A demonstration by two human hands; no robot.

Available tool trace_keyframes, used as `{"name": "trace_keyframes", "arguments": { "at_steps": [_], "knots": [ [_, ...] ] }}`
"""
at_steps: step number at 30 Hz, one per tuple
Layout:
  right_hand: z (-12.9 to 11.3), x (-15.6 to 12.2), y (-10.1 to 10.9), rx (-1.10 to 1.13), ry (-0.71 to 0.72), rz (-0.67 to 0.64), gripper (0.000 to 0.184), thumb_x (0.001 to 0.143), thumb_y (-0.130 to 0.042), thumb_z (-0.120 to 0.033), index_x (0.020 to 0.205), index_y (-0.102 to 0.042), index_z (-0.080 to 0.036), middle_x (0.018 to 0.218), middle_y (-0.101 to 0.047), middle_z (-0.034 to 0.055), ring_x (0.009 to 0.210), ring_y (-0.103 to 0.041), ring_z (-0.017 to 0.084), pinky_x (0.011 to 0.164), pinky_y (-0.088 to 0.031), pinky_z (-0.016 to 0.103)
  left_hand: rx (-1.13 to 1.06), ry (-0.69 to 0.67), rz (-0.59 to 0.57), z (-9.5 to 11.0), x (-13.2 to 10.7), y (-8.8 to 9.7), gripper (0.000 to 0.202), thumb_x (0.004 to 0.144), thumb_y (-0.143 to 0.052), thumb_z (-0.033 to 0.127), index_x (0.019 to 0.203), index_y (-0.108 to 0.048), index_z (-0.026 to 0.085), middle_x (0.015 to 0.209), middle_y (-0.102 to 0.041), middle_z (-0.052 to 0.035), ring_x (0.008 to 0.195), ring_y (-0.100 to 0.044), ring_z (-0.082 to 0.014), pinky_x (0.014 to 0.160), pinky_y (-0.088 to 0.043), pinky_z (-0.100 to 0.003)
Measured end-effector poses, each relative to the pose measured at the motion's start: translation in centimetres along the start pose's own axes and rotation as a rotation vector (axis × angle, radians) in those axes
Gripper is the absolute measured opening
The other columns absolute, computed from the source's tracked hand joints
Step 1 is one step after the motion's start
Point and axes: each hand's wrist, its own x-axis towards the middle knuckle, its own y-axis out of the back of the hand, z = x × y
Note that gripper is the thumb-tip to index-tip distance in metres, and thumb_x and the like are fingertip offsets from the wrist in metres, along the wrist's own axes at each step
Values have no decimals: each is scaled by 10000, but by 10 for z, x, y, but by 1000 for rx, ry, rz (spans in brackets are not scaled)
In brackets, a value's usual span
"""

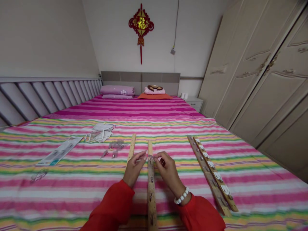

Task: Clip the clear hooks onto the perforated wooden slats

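My left hand [134,167] and my right hand [167,170] meet over a long wooden strip with holes [151,192] that lies lengthwise on the striped bedspread [72,186]. Both hands pinch a small clear piece [150,158] between fingertips just above the strip. A second wooden strip [132,146] lies just left of it, partly under my left hand. My sleeves are red, and a white bead bracelet [182,196] is on my right wrist.
Two more wooden strips with white hooks [211,170] lie to the right. Clear plastic packets [99,133], loose metal hooks [114,147] and a long card pack [60,150] lie at the left. Pillows [117,91] sit at the headboard; a wardrobe [264,80] stands on the right.
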Motion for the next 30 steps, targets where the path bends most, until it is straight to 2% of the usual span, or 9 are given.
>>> {"name": "trace_keyframes", "arguments": {
  "at_steps": [2, 4, 8, 13, 18, 22, 30],
  "knots": [
    [2, 2, -2, 45, -45, -34, 82, 778, -602, -271, 731, -627, -209, 633, -546, -11, 545, -450, 129, 514, -339, 256, 92, -88, -42, 5, 3, 0, 324, 674, -703, 404, 913, -741, 187, 959, -702, -71, 931, -621, -216, 795, -478, -291],
    [6, 5, -5, 154, -138, -32, 109, 755, -628, -303, 710, -614, -205, 556, -500, -35, 504, -418, 119, 482, -323, 245, 131, -118, -78, 5, 7, -1, 260, 672, -701, 393, 824, -748, 187, 880, -707, -68, 865, -628, -211, 753, -479, -285],
    [16, 16, -6, 368, -292, 2, 191, 674, -703, -360, 686, -607, -196, 510, -495, -52, 444, -391, 94, 430, -297, 229, 87, -76, -130, -2, 20, -7, 235, 635, -721, 362, 775, -733, 173, 789, -710, -59, 762, -626, -191, 710, -474, -282],
    [28, 35, -6, 493, -367, 52, 258, 603, -757, -394, 687, -626, -188, 490, -527, -54, 412, -400, 81, 395, -284, 219, -3, 0, -138, -7, 42, -16, 291, 581, -749, 397, 734, -688, 157, 721, -687, -35, 714, -610, -168, 699, -471, -275],
    [45, 47, -13, 600, -433, 110, 247, 582, -757, -368, 666, -628, -174, 420, -486, -74, 376, -368, 63, 383, -251, 207, -30, 70, -188, -16, 60, -21, 344, 523, -791, 383, 744, -673, 146, 717, -679, -31, 696, -605, -149, 678, -465, -261],
    [59, 48, -21, 652, -496, 86, 234, 560, -762, -328, 668, -638, -162, 415, -494, -74, 370, -370, 59, 392, -262, 206, -71, 147, -160, -33, 72, -18, 371, 476, -812, 379, 709, -655, 138, 666, -655, -22, 629, -588, -130, 624, -455, -253],
    [88, 43, -31, 574, -535, 92, 221, 532, -741, -276, 706, -699, -145, 469, -565, -33, 407, -405, 77, 396, -263, 212, -93, 272, -43, -63, 85, -18, 400, 413, -818, 387, 673, -644, 137, 567, -614, 14, 521, -554, -101, 539, -435, -231]
  ]
}}
